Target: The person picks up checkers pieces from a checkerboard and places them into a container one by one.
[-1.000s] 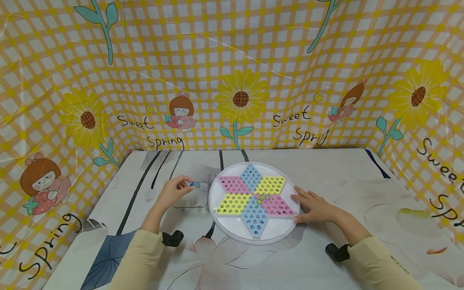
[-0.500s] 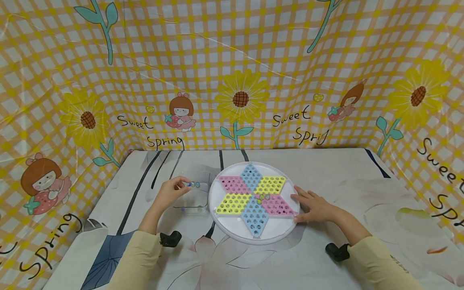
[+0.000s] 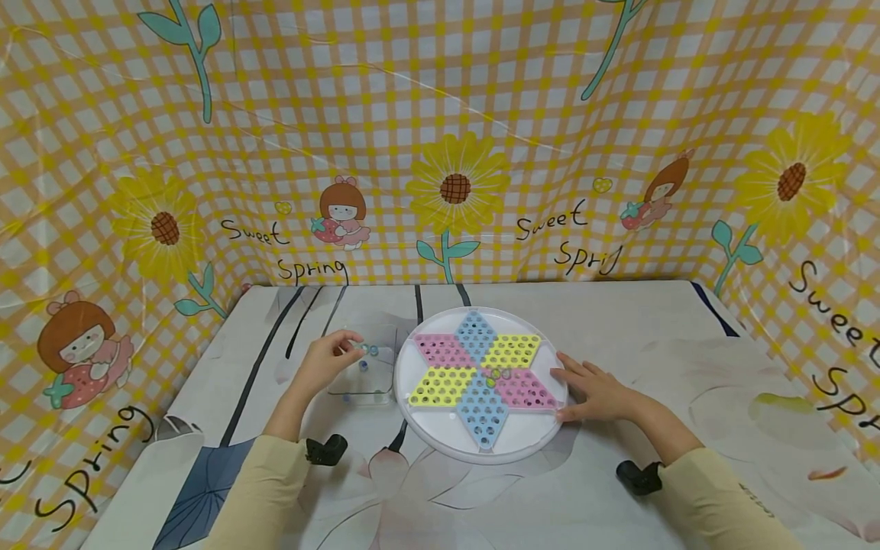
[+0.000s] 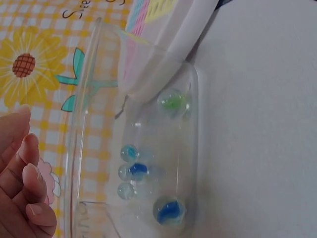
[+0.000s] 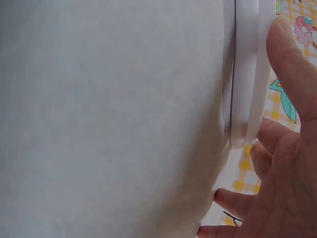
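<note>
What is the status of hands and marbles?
Left hand at clear box, nothing seen in grip. Right hand touching board rim. Marbles inside box. No obstruction seen.

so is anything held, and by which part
Nothing that shows: the left hand, near the clear box, has no visible hold; the right hand only touches the board's rim.
</note>
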{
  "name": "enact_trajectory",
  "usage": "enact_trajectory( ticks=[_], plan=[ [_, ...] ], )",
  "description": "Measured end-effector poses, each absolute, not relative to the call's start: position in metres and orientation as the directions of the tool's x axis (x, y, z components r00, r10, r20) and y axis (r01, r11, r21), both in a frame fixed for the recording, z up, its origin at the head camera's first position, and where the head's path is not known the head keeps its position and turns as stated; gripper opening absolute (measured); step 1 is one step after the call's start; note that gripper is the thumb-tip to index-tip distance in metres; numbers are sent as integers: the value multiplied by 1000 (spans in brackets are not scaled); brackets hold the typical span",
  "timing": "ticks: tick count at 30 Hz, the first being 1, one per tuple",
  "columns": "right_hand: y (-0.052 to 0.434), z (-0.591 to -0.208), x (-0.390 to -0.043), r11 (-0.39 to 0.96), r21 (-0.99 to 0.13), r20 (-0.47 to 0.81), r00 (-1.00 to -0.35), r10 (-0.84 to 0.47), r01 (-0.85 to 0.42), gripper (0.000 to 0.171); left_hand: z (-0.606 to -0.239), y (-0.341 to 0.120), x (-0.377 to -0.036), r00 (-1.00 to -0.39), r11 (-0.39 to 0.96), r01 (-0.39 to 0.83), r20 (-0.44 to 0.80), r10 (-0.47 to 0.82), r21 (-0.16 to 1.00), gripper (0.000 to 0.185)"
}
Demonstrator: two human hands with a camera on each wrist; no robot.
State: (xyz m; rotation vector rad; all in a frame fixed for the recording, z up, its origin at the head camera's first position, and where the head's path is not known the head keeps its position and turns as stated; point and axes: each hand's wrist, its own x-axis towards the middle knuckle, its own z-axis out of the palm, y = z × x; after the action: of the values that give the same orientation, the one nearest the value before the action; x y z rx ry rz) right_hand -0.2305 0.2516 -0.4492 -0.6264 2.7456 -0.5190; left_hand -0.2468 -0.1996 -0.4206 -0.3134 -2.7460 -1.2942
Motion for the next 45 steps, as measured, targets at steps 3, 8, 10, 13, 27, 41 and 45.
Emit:
enact_trajectory(
  ticks=[3,8,10,13,27,41,45],
  plan=[
    [252,-449,-231,841,-401,-184,-867,-463,-363,87,-418,-194,-248,-970,606,242,182,160,758,23],
    [251,-449,-230,842,-401,-188,-867,-462,-362,88,-415,-184,-250,-963,589,268,198,181,762,22],
    [251,-448,-230,842,-401,-188,-868,-460,-359,88,-415,-179,-251,-960,586,279,203,193,761,23],
    [251,-448,-229,841,-398,-183,-867,-463,-365,87,-416,-172,-253,-955,578,294,203,219,761,24],
    [252,-449,-228,843,-402,-189,-868,-459,-358,87,-417,-127,-260,-946,558,300,164,281,773,24],
    [253,-451,-231,850,-395,-201,-870,-450,-349,88,-428,-85,-261,-901,521,330,98,422,787,23],
    [252,-449,-230,845,-401,-200,-866,-458,-355,87,-429,-74,-259,-884,490,338,92,459,804,23]
  ],
)
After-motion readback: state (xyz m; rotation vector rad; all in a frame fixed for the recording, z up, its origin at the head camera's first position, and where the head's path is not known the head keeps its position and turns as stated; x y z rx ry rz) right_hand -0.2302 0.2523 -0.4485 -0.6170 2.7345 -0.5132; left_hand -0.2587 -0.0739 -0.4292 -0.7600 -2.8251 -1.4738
